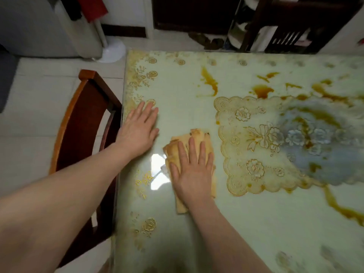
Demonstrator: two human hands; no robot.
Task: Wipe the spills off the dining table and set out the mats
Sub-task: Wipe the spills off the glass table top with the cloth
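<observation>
Head view: the right hand (192, 170) lies flat on a folded cloth (199, 133), fingers straight, pressing it to the bench (177, 85) rather than gripping it. The cloth sits just left of the mat (256, 144) and is already stained yellow-brown. The left hand (137, 131) is released and holds nothing. It rests palm down on the bench, farther left of the mat, by the edge next to a chair (84, 115).

Brown spills (262, 90) lie beyond the mat, across its right part and along its near right side. The bench left of the mat looks clean.

The step in hand seems to be wiping. To do it well, refold the cloth to a clean face, work toward the mat in overlapping strokes, and lift the mat to wipe under and over it. A soiled cloth may only smear.

No container shows in view.
</observation>
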